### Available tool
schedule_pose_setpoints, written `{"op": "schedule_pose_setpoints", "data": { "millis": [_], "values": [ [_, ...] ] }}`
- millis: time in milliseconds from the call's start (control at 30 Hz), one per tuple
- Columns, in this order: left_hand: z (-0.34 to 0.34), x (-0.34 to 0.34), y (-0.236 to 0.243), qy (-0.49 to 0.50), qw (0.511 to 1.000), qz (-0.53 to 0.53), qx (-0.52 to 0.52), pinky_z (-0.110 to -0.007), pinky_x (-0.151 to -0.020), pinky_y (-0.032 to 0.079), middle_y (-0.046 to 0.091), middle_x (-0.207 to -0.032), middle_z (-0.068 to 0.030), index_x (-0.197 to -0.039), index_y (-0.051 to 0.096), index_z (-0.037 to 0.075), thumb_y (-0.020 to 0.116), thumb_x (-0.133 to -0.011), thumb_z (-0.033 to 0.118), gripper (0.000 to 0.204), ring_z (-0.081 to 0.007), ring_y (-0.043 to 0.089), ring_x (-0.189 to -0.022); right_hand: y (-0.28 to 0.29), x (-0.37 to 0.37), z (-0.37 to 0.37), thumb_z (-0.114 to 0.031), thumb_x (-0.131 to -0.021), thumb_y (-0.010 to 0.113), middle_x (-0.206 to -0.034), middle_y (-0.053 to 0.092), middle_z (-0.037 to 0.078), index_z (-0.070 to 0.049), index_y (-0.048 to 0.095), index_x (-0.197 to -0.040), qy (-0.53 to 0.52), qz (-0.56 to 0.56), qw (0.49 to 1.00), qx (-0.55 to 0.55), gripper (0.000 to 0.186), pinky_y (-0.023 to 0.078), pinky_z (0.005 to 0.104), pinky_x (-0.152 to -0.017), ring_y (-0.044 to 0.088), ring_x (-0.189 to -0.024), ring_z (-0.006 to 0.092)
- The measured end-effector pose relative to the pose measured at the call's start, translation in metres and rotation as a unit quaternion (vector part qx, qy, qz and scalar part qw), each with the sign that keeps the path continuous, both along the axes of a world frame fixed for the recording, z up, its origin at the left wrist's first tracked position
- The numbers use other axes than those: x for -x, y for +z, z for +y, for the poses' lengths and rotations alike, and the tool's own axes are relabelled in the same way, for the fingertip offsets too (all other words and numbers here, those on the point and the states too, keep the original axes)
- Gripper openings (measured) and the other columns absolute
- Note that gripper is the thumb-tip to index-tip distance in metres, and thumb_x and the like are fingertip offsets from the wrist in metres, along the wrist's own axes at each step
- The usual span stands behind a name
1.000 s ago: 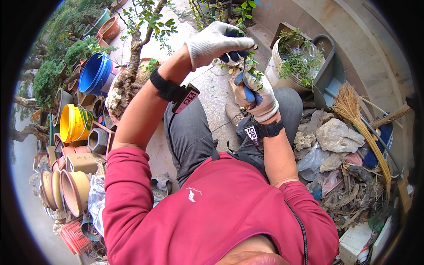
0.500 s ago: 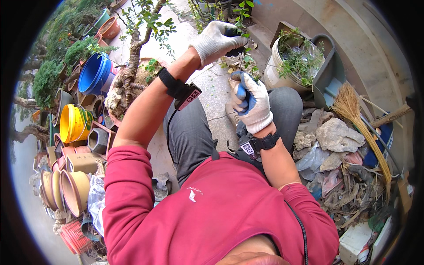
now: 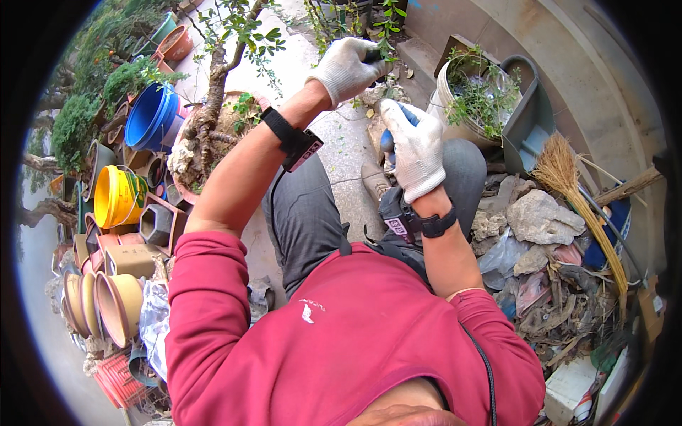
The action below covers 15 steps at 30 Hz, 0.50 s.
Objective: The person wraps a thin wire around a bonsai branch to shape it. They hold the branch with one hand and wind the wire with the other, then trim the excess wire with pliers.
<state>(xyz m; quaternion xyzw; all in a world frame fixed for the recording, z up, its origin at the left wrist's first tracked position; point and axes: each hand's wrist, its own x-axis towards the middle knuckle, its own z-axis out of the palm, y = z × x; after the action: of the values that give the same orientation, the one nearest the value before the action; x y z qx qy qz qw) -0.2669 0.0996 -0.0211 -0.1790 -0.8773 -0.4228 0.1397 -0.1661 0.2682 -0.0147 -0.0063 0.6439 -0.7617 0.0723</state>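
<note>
My left hand (image 3: 349,69), in a white knit glove with dark fingertips, is closed around a leafy green branch (image 3: 388,27) at the top middle. Leaves of the branch rise above the fingers. Below and to the right, my right hand (image 3: 414,148) wears a white glove with a blue palm. Its fingers are curled and face the branch's lower end; whatever they hold is hidden behind the glove. Between my knees, a grey-brown shoe (image 3: 374,183) shows just under the right hand.
At left, a potted tree (image 3: 213,99) stands beside a blue bucket (image 3: 150,121), a yellow bucket (image 3: 114,197) and stacked pots (image 3: 117,305). On the right are a white bucket of plants (image 3: 442,117), a grey dustpan (image 3: 526,121), a straw broom (image 3: 558,167) and rocks (image 3: 545,219).
My left hand has shifted slightly. My right hand has turned so its back shows more, and its fingers have come up closer to the left hand.
</note>
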Motion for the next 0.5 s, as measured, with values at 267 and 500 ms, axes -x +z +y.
{"op": "schedule_pose_setpoints", "data": {
  "millis": [267,500],
  "values": [
    [-0.022,-0.017,0.012,-0.083,0.98,-0.158,-0.082,-0.024,-0.062,0.053,0.069,-0.077,-0.0009,-0.095,0.072,0.001,0.07,-0.096,0.026,0.025,-0.0069,0.062,-0.068,-0.01,0.032,0.04,-0.018,-0.095,0.069,-0.071,0.065,-0.001,0.002,0.074,-0.099,-0.002,0.092,0.994,-0.066,0.022,0.041,0.0225,-0.05,0.054,-0.058,0.0042],
    [-0.023,-0.025,0.023,-0.143,0.959,-0.186,-0.16,-0.024,-0.066,0.055,0.069,-0.078,-0.0015,-0.093,0.071,0.003,0.07,-0.097,0.026,0.024,-0.0076,0.066,-0.071,-0.038,0.05,0.054,-0.023,-0.106,0.052,-0.058,0.043,-0.004,-0.001,0.063,-0.108,0.136,-0.116,0.942,0.284,0.025,0.029,0.0238,-0.042,0.037,-0.045,0.0074]
  ]
}}
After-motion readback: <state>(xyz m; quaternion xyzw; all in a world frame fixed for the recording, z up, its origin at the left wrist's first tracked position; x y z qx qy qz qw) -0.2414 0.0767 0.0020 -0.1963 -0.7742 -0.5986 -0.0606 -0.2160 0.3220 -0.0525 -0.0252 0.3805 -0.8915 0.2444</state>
